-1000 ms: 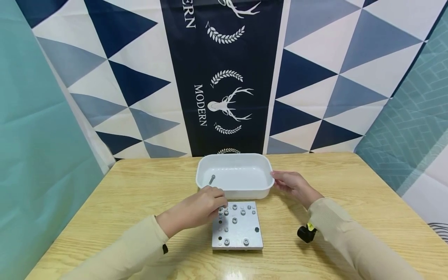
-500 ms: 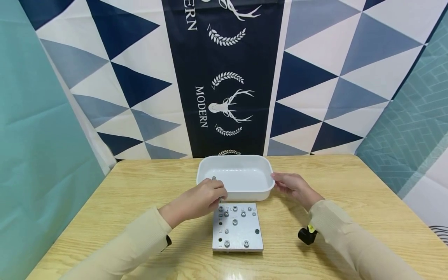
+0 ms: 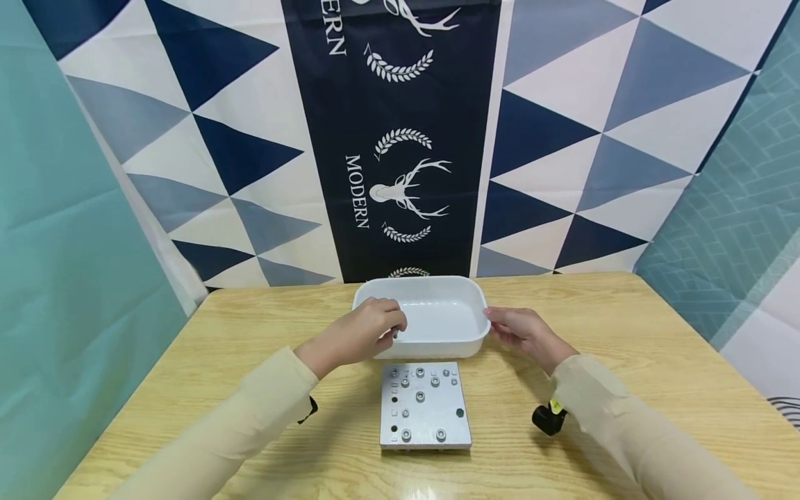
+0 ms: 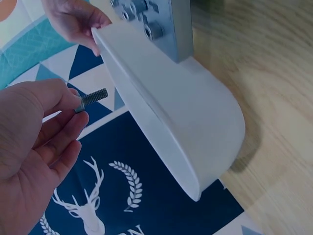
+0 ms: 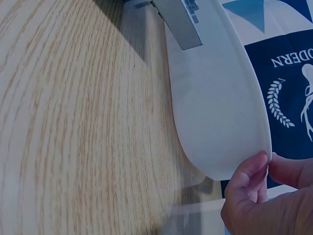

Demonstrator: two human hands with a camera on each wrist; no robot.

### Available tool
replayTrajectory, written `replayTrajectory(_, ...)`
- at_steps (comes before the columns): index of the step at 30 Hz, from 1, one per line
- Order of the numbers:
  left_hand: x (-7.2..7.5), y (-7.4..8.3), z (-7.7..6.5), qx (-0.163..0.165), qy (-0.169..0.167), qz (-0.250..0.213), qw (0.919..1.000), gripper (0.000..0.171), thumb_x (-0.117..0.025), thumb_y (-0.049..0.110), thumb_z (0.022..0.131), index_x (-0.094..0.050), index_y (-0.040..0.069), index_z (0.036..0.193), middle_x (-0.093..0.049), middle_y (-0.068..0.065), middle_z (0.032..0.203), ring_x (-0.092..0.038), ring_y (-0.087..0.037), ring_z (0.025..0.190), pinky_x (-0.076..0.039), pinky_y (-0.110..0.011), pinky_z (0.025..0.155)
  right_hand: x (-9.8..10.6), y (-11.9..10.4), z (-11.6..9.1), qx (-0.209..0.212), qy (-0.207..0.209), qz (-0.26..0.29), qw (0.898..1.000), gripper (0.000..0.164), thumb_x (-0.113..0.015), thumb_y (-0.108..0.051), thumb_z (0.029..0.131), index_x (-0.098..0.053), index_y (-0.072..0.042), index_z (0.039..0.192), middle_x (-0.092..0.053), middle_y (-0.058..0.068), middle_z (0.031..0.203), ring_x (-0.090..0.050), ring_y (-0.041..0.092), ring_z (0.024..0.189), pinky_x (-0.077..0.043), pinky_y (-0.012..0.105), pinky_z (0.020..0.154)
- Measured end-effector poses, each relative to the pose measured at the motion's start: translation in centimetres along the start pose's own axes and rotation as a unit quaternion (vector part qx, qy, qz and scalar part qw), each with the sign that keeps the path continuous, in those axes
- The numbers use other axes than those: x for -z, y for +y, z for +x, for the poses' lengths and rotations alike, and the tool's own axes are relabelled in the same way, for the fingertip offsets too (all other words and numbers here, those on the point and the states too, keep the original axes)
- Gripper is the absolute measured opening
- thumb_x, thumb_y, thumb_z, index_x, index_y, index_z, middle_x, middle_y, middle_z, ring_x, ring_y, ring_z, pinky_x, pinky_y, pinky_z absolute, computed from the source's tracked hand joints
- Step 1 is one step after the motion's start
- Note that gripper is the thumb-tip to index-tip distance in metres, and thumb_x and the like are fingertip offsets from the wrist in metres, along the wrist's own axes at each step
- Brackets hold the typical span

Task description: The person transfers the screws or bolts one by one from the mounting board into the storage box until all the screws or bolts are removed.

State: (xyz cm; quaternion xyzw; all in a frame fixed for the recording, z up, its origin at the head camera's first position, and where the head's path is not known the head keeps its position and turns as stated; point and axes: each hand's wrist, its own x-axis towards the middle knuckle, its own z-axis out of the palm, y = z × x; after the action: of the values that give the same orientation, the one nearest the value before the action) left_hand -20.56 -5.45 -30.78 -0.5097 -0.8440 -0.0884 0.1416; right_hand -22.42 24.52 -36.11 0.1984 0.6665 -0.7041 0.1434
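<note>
Between thumb and fingers my left hand (image 3: 365, 331) pinches a metal bolt (image 4: 94, 99), its threaded end pointing out in the left wrist view. That hand is over the left part of a white plastic tub (image 3: 437, 349) and hides part of its inside. My right hand (image 3: 523, 332) pinches the tub's right rim, thumb and fingers on either side of the wall, as the right wrist view (image 5: 266, 193) shows. In front of the tub lies a square metal plate (image 3: 431, 417) with several bolts standing in it and some open holes.
The wooden table (image 3: 262, 333) reaches back to a patterned cloth (image 3: 400, 139) hung behind it. A small black device with a yellow tag (image 3: 548, 419) is at the right wrist. Teal cloth (image 3: 81, 278) hangs at the left.
My left hand has lifted from the plate's upper left corner to over the tub, carrying the bolt away from the plate. My right hand stays on the rim.
</note>
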Motion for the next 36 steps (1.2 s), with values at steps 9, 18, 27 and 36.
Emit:
replayTrajectory(9,-0.1,-1.9,0.7,0.012,-0.020,-0.016,0.9996,0.014,-0.061,-0.006,0.081,-0.069,0.003,0.089,-0.067,-0.007,0.087,-0.062,-0.015,0.078,-0.054,-0.023,0.073,-0.1,0.0,0.1,0.005,-0.004,-0.001,1.000,0.056,-0.062,-0.014,0.092,-0.040,0.003,0.142,-0.063,-0.005,0.072,-0.059,0.005,0.066,-0.055,0.017,0.069)
replayTrajectory(18,-0.2,-2.9,1.5,0.043,-0.062,-0.039,0.9964,0.012,-0.062,-0.004,0.084,-0.069,0.002,0.092,-0.067,-0.008,0.091,-0.062,-0.017,0.081,-0.054,-0.021,0.074,0.0,0.0,0.2,0.005,-0.009,0.004,1.000,0.055,-0.061,-0.014,0.093,-0.041,0.003,0.141,-0.064,-0.005,0.073,-0.059,0.005,0.066,-0.055,0.017,0.070)
replayTrajectory(27,-0.4,-4.2,2.5,0.101,-0.102,-0.080,0.9864,0.013,-0.062,-0.001,0.086,-0.069,0.002,0.096,-0.067,-0.008,0.095,-0.057,-0.017,0.085,-0.053,-0.022,0.078,0.1,-0.1,0.0,0.002,-0.004,-0.001,1.000,0.054,-0.061,-0.016,0.093,-0.042,0.001,0.141,-0.065,-0.005,0.073,-0.061,0.005,0.067,-0.056,0.018,0.072)
replayTrajectory(36,-0.4,-5.6,3.5,0.140,-0.124,-0.091,0.9781,0.011,-0.062,-0.002,0.085,-0.068,0.003,0.093,-0.066,-0.009,0.092,-0.056,-0.019,0.084,-0.052,-0.025,0.079,0.1,0.0,0.2,0.003,-0.005,-0.015,1.000,0.056,-0.061,-0.018,0.093,-0.041,0.000,0.142,-0.064,-0.005,0.080,-0.060,0.004,0.070,-0.055,0.018,0.075)
